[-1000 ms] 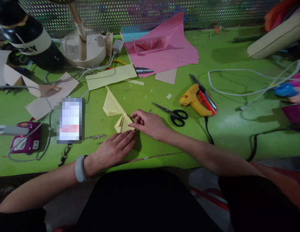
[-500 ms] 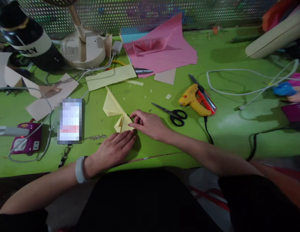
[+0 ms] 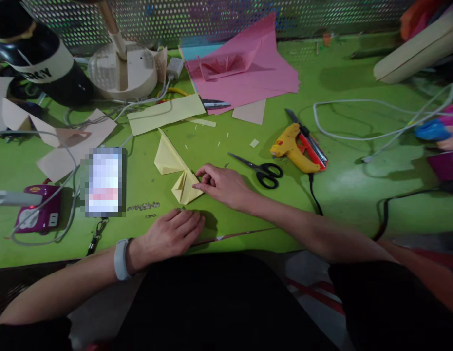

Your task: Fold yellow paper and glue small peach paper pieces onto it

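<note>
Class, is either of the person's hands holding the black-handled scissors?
No, the black-handled scissors lie on the green tabletop, between the right hand and the yellow plastic glue gun.

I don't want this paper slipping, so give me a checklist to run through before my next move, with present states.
1. Right hand gripping the folded yellow paper: ok, at its right edge.
2. Left hand steadying the paper: not ok, it lies just short of it.
3. Scissors clear of both hands: ok.
4. Glue gun cool: cannot tell.
5. Table free of scraps: not ok, small bits lie about.
</note>
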Tool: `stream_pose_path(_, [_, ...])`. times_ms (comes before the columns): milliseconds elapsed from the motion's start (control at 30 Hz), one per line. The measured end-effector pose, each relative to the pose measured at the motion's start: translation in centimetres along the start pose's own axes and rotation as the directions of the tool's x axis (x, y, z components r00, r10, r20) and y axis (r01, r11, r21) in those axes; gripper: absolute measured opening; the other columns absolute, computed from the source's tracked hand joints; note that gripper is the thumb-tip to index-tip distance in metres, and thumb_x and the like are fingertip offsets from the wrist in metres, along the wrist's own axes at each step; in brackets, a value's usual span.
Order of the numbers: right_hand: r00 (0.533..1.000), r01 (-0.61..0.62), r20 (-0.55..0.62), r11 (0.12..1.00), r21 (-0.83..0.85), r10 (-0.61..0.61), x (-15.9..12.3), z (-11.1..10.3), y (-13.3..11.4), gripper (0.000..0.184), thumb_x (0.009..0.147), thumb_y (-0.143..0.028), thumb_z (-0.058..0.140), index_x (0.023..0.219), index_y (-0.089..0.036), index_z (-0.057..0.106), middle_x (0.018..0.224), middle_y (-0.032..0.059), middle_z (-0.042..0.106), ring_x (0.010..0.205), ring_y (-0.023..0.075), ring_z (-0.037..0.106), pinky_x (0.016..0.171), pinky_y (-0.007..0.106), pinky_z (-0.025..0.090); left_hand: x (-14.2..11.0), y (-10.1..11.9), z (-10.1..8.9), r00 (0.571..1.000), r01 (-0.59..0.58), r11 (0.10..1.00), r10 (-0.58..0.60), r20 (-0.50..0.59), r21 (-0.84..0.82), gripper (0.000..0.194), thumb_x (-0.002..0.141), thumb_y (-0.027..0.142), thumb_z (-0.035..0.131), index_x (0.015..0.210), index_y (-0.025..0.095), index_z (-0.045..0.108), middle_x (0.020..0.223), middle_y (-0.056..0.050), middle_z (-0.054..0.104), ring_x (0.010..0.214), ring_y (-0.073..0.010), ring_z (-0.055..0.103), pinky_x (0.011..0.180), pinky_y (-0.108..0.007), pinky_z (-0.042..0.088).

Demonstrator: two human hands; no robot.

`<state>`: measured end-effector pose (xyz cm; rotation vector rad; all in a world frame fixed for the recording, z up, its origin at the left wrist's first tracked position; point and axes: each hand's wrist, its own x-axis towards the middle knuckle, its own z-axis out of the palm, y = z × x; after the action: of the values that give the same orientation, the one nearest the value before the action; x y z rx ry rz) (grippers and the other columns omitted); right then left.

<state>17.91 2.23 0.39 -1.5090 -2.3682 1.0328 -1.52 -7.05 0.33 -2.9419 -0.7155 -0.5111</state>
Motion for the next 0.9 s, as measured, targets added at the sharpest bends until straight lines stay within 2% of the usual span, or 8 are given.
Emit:
stream_pose_path(100, [1.000, -0.017, -0.003, 1.000, -0.008, 0.017, 0.0, -0.1, -0.3, 0.022, 0.089, -0.035, 0.063, 0.104, -0.020, 0.062, 0.085, 0.0017, 0.071, 0.070, 0.0150, 0.063, 0.060, 0.029, 0.044, 0.0, 0.0, 0.6, 0.998, 0.054, 0.999, -0.054, 0.026, 0.006, 0.031, 0.092, 0.012, 0.055, 0.121, 0.003, 0.057, 0.122, -0.017, 0.067, 0.113, -0.0273, 0.063, 0.089, -0.038, 0.054])
stream_pose_path(200, [1.000, -0.024, -0.001, 1.000, -0.014, 0.024, -0.1, -0.2, -0.6, 0.018, 0.089, -0.034, 0.062, 0.102, -0.021, 0.062, 0.085, 0.0019, 0.072, 0.071, 0.0155, 0.064, 0.061, 0.029, 0.046, 0.3, 0.1, 1.1, 0.983, 0.172, 0.984, -0.174, 0.062, 0.037, 0.039, 0.092, 0.020, 0.056, 0.127, 0.002, 0.054, 0.131, -0.022, 0.061, 0.123, -0.0313, 0.057, 0.096, -0.043, 0.051])
stream_pose_path(300, [0.999, -0.045, -0.001, 0.999, -0.024, 0.045, -0.1, -0.2, -0.8, 0.017, 0.090, -0.032, 0.062, 0.103, -0.020, 0.061, 0.086, 0.0018, 0.072, 0.072, 0.0157, 0.065, 0.062, 0.030, 0.047, 0.6, 0.2, 1.3, 0.970, 0.229, 0.971, -0.234, 0.067, 0.067, 0.041, 0.094, 0.026, 0.053, 0.128, 0.003, 0.054, 0.130, -0.022, 0.061, 0.120, -0.0307, 0.059, 0.094, -0.042, 0.053])
stream_pose_path(900, [0.999, -0.029, -0.026, 0.997, -0.073, 0.027, -0.3, 0.4, -0.7, 0.017, 0.093, -0.031, 0.053, 0.104, -0.020, 0.058, 0.089, 0.0029, 0.072, 0.074, 0.0169, 0.064, 0.059, 0.029, 0.043, 1.1, -0.2, 1.1, 0.954, 0.274, 0.961, -0.277, 0.112, 0.039, 0.049, 0.096, 0.035, 0.048, 0.131, 0.001, 0.050, 0.125, -0.021, 0.063, 0.111, -0.0293, 0.060, 0.088, -0.040, 0.052])
